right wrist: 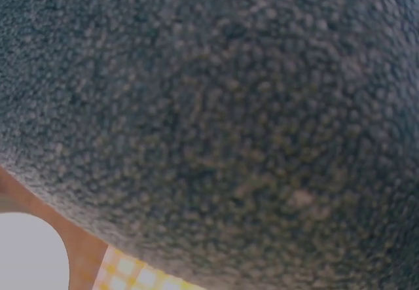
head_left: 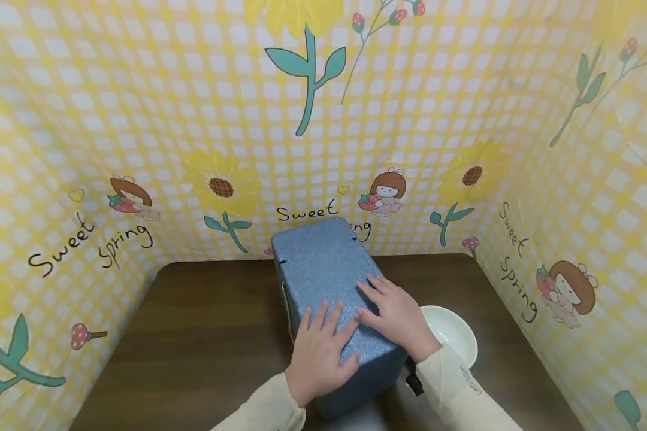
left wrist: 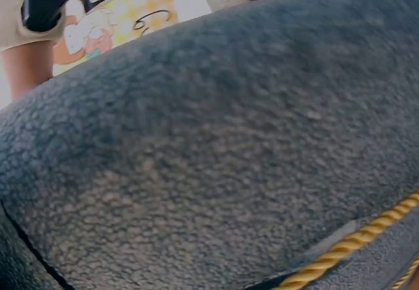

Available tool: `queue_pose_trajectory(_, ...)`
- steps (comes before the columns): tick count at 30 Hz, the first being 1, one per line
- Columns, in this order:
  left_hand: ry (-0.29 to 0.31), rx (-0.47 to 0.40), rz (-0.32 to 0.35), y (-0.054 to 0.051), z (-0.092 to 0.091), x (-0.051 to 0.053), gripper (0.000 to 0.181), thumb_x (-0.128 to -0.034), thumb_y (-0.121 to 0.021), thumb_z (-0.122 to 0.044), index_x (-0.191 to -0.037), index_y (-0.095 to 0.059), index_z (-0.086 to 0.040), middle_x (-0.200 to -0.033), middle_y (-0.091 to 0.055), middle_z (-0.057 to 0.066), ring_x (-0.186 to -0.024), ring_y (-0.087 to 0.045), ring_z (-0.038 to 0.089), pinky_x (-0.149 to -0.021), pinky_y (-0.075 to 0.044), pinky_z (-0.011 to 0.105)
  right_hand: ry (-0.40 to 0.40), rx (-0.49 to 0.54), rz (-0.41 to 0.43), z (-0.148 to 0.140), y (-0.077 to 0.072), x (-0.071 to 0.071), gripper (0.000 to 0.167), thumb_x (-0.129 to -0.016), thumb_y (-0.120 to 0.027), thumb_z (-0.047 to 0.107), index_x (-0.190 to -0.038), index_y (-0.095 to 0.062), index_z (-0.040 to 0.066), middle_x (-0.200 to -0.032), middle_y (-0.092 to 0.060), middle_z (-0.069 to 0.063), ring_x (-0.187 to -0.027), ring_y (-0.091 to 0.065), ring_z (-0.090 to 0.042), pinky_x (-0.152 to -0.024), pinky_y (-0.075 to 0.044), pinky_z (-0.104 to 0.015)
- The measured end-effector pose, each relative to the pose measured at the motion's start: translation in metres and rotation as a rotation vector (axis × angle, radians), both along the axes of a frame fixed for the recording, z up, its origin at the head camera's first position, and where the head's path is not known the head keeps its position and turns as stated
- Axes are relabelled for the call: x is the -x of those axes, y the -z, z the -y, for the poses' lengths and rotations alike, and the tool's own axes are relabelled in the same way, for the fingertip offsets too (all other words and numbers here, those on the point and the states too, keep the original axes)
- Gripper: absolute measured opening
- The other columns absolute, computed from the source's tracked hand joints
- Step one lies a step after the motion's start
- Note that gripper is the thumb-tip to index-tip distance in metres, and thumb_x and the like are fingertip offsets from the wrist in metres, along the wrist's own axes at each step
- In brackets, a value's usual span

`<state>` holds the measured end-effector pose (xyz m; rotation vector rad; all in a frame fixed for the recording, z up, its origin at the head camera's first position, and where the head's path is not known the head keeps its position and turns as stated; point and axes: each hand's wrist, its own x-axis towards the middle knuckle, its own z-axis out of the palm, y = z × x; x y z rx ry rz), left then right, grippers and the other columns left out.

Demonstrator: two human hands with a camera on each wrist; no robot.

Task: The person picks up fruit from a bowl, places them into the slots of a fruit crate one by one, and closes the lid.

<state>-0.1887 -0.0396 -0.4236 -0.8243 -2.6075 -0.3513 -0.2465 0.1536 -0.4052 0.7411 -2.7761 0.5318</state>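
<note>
A blue-grey foam box [head_left: 318, 257] with a speckled surface stands on the table. My left hand [head_left: 322, 353] rests on its near top with fingers spread straight. Farther along and to the right, my right hand [head_left: 399, 311] lies on the same top, fingers extended over the edge area. A twisted yellow rope [left wrist: 353, 241] runs along the box's left side, close up in the left wrist view. The right wrist view is filled mostly by the box surface [right wrist: 209, 120].
Partly behind the right forearm, a white bowl [head_left: 453, 329] sits on the dark wooden table [head_left: 210, 323]. Yellow checked cloth [head_left: 205, 90] with printed flowers encloses the back and sides. A black piece [head_left: 414, 382] shows beneath the right sleeve.
</note>
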Motion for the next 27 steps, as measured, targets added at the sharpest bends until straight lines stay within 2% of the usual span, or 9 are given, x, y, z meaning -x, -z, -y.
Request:
queue_pose_trajectory(3, 0.008, -0.028, -0.001, 0.002, 0.000, 0.001, 0.053, -0.0863, -0.055, -0.042, -0.134, -0.059, -0.019, -0.139, -0.051, 0.016, -0.128, -0.043, 0.042, -0.099, -0.032, 0.065, 0.013, -0.007, -0.052, -0.001, 0.002, 0.000, 0.056, -0.088, -0.059, 0.042, -0.133, -0.058, 0.007, -0.137, -0.052, -0.018, -0.129, -0.046, -0.035, -0.102, -0.038, -0.050)
queue_pose_trajectory(6, 0.055, -0.065, 0.039, 0.000, 0.005, 0.005, 0.050, -0.0878, -0.055, -0.041, -0.132, -0.060, -0.018, -0.140, -0.050, 0.016, -0.129, -0.043, 0.041, -0.099, -0.033, 0.064, 0.012, -0.023, -0.083, 0.000, 0.003, 0.000, 0.050, -0.088, -0.061, 0.036, -0.128, -0.062, 0.006, -0.134, -0.055, -0.019, -0.126, -0.048, -0.035, -0.101, -0.040, -0.050)
queue_pose_trajectory(8, 0.095, -0.058, 0.059, -0.002, 0.012, 0.011, 0.049, -0.0888, -0.054, -0.040, -0.131, -0.062, -0.016, -0.139, -0.052, 0.015, -0.128, -0.045, 0.039, -0.098, -0.035, 0.061, -0.001, -0.021, -0.086, 0.002, 0.003, -0.001, 0.045, -0.088, -0.061, 0.030, -0.125, -0.064, 0.005, -0.132, -0.056, -0.020, -0.125, -0.049, -0.037, -0.101, -0.040, -0.049)
queue_pose_trajectory(11, 0.119, -0.015, 0.077, -0.006, 0.022, 0.027, 0.048, -0.0902, -0.052, -0.040, -0.131, -0.061, -0.016, -0.139, -0.052, 0.012, -0.127, -0.045, 0.037, -0.097, -0.037, 0.058, -0.032, -0.007, -0.070, 0.000, 0.003, 0.001, 0.039, -0.089, -0.060, 0.024, -0.122, -0.065, 0.003, -0.131, -0.055, -0.022, -0.125, -0.049, -0.039, -0.102, -0.039, -0.050)
queue_pose_trajectory(13, 0.094, 0.001, 0.082, -0.009, 0.029, 0.042, 0.049, -0.0910, -0.052, -0.041, -0.132, -0.060, -0.015, -0.141, -0.049, 0.015, -0.129, -0.043, 0.038, -0.100, -0.034, 0.058, -0.064, 0.009, -0.032, -0.002, 0.001, 0.004, 0.039, -0.090, -0.060, 0.022, -0.124, -0.064, 0.002, -0.134, -0.053, -0.023, -0.127, -0.045, -0.040, -0.104, -0.036, -0.051)
queue_pose_trajectory(17, -0.032, 0.004, 0.156, -0.013, 0.040, 0.064, 0.060, -0.0898, -0.053, -0.049, -0.137, -0.053, -0.011, -0.149, -0.032, 0.027, -0.135, -0.029, 0.048, -0.105, -0.025, 0.063, -0.194, -0.004, 0.080, -0.010, -0.002, 0.015, 0.044, -0.093, -0.057, 0.022, -0.133, -0.057, 0.003, -0.144, -0.043, -0.023, -0.134, -0.035, -0.041, -0.105, -0.030, -0.059)
queue_pose_trajectory(20, -0.093, 0.037, 0.209, -0.012, 0.045, 0.069, 0.071, -0.0870, -0.053, -0.055, -0.141, -0.049, -0.009, -0.150, -0.025, 0.031, -0.135, -0.021, 0.055, -0.105, -0.022, 0.066, -0.291, -0.060, 0.150, -0.015, -0.002, 0.026, 0.049, -0.095, -0.053, 0.028, -0.140, -0.050, 0.009, -0.150, -0.035, -0.019, -0.140, -0.027, -0.038, -0.105, -0.021, -0.066)
queue_pose_trajectory(24, -0.083, 0.088, 0.224, -0.013, 0.045, 0.069, 0.074, -0.0865, -0.052, -0.058, -0.142, -0.047, -0.009, -0.147, -0.031, 0.031, -0.134, -0.020, 0.057, -0.104, -0.021, 0.067, -0.327, -0.133, 0.160, -0.017, -0.001, 0.044, 0.053, -0.096, -0.051, 0.038, -0.144, -0.046, 0.018, -0.154, -0.030, -0.013, -0.143, -0.018, -0.035, -0.106, -0.007, -0.069)
queue_pose_trajectory(27, -0.077, 0.100, 0.214, -0.014, 0.041, 0.069, 0.074, -0.0874, -0.051, -0.058, -0.143, -0.046, -0.009, -0.146, -0.032, 0.031, -0.133, -0.020, 0.058, -0.104, -0.021, 0.067, -0.333, -0.188, 0.151, -0.015, -0.005, 0.059, 0.054, -0.096, -0.049, 0.039, -0.146, -0.043, 0.019, -0.155, -0.026, -0.013, -0.144, -0.013, -0.035, -0.108, -0.005, -0.066)
